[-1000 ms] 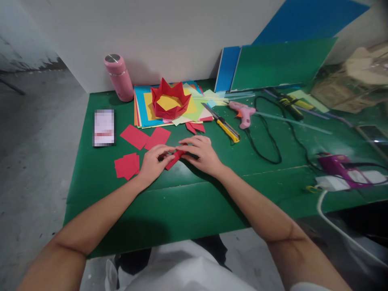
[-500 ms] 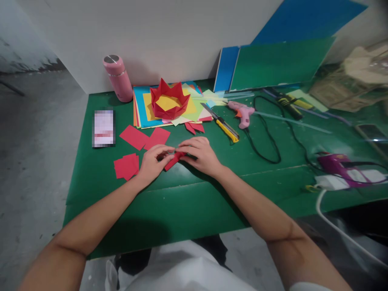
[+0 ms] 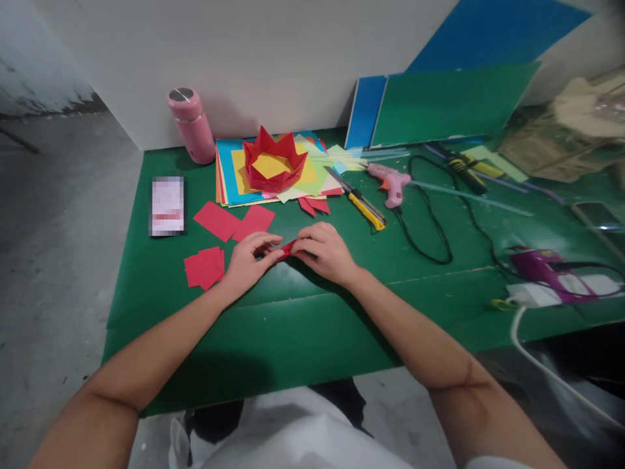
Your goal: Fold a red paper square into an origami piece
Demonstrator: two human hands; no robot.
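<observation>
My left hand (image 3: 249, 260) and my right hand (image 3: 326, 250) meet over a small folded piece of red paper (image 3: 287, 248) on the green table (image 3: 303, 326). Both hands pinch it with curled fingers, pressing it against the tabletop; most of the piece is hidden under them. Loose red paper squares (image 3: 229, 223) lie just beyond my left hand, and another small stack of red squares (image 3: 204, 267) sits to its left. Farther back a red folded paper crown (image 3: 271, 164) stands on a pile of coloured paper sheets (image 3: 229, 172).
A pink bottle (image 3: 190, 124) stands at the back left, a phone (image 3: 167, 205) lies left. A yellow utility knife (image 3: 359, 197), pink glue gun (image 3: 390, 182) with black cord, purple tool (image 3: 547, 267) and power strip lie right. Green and blue boards (image 3: 439, 98) lean against the wall.
My fingers have closed tighter over the red piece, folding it narrower so less of it shows. My arms have stayed in place.
</observation>
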